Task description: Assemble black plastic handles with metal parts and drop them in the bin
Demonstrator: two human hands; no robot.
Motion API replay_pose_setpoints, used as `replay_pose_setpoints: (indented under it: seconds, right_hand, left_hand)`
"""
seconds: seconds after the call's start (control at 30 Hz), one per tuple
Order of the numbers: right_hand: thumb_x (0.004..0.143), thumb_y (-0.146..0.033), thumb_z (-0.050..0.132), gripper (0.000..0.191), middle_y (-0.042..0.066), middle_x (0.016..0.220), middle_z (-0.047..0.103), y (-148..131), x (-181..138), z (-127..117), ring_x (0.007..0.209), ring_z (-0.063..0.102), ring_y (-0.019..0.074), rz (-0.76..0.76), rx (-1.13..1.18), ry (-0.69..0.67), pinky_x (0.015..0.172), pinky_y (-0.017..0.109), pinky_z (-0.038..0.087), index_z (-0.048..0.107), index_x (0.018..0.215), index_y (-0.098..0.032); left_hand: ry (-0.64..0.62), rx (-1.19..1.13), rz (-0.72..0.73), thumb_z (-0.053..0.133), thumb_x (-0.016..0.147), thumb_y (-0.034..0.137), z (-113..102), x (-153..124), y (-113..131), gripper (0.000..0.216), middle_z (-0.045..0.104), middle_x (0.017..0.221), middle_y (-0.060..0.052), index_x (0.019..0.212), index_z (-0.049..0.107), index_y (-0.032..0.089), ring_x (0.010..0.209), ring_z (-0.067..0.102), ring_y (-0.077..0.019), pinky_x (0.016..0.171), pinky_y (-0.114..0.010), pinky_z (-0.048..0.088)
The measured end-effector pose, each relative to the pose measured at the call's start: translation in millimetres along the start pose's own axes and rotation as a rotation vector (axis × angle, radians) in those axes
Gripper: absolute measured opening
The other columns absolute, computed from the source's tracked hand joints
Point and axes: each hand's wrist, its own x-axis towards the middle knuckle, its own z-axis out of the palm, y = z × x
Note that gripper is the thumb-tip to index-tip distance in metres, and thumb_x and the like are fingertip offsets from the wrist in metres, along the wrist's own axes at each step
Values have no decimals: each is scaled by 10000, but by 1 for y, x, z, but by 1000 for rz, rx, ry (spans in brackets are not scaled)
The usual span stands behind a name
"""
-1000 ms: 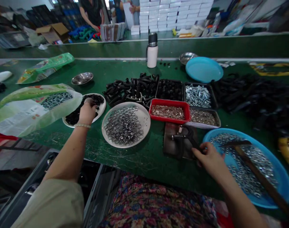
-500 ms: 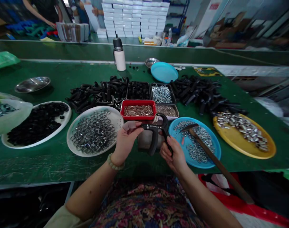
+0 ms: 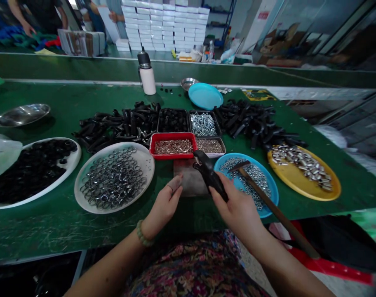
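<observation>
My right hand (image 3: 237,202) is wrapped round a black hand grip exerciser (image 3: 209,171), which is tilted with its head pointing up and left. A bit of metal spring shows at that head. My left hand (image 3: 165,202) is apart from the exerciser, thumb and fingertips drawn together in a pinch; whether something small is between them is hidden. A pale covering wraps one finger. Below and between the hands lies a grey metal block (image 3: 189,177). A red tray (image 3: 173,145) of thin copper-coloured pins stands just beyond it.
A white plate of metal rings (image 3: 113,179) lies left; a blue plate of nuts (image 3: 273,192) lies right, with a hammer (image 3: 262,189) across it. Farther right is a yellow plate (image 3: 308,185) of metal sleeves. Black handles (image 3: 123,126), a tray of bolts (image 3: 203,123) and a bottle (image 3: 148,80) stand behind.
My left hand has let go of the exerciser and drawn back. My right hand has turned it, its handles now together in my grasp. The view has shifted slightly right.
</observation>
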Motion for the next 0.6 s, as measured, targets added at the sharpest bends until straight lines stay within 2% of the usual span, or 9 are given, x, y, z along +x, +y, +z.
replay_pose_setpoints:
  seconds: [0.07,0.13,0.23,0.3,0.33,0.4,0.47,0.5,0.6]
  right_hand:
    - [903,-317,468,415,127,933,732,-1,-9,0,705,704,275,-24,-190,-119,631,372,533,547,1278,-158]
    - [908,-291,459,394,134,926,735,-8,-15,7,729,711,289,-37,-220,-241,640,382,542,552,1260,-141]
    - [930,-308,460,410,94,1104,702,-30,-9,16,918,697,247,-133,24,-291,780,359,544,478,1327,-205]
    - [931,-332,484,424,58,1148,684,-43,13,19,970,677,202,-255,200,-357,808,312,535,455,1344,-244]
    - [932,-339,488,402,47,1125,690,-44,31,19,956,675,185,-303,239,-401,790,290,533,479,1324,-249]
    - [952,-345,452,305,46,1044,705,-31,80,17,895,670,161,-324,163,-425,741,257,519,587,1201,-231]
    - [978,-333,398,307,80,1013,691,-2,140,14,891,650,150,-141,-150,-213,763,242,487,648,1058,-173]
    - [978,-330,396,317,103,1068,667,16,169,13,945,635,154,-30,-355,-158,799,241,470,650,1048,-154]
    - [955,-266,467,272,168,1126,613,63,240,14,1008,612,185,62,-488,-211,845,281,454,656,1014,-79]
  left_hand:
    - [-89,-130,-98,591,848,384,7,-11,-6,389,648,1238,-103,1168,668,176,1185,573,-260,1111,-426,358]
    - [-139,-274,-187,628,822,401,20,-21,-9,388,657,1220,-109,1137,678,179,1180,576,-259,1101,-416,370]
    - [23,-456,-196,603,837,449,30,-28,-3,504,595,1313,-108,1276,564,206,1247,525,-243,1098,-394,371]
    - [213,-412,-159,553,854,490,11,-29,5,539,566,1346,-99,1319,501,224,1263,509,-240,1091,-393,378]
    - [299,-308,-141,543,850,502,-8,-31,9,538,560,1352,-93,1309,499,225,1273,499,-244,1099,-399,367]
    - [450,43,-118,568,808,498,-67,-40,13,502,572,1340,-67,1228,550,223,1304,463,-260,1139,-404,306]
    - [538,417,-158,530,790,510,-143,-59,10,447,646,1226,-37,1137,583,235,1255,505,-299,1130,-457,311]
    - [543,576,-227,486,799,515,-181,-72,5,403,678,1155,12,1109,584,277,1204,547,-305,1103,-483,345]
    - [490,895,-309,391,779,534,-280,-114,-20,309,724,875,141,976,590,404,1067,636,-309,966,-515,466]
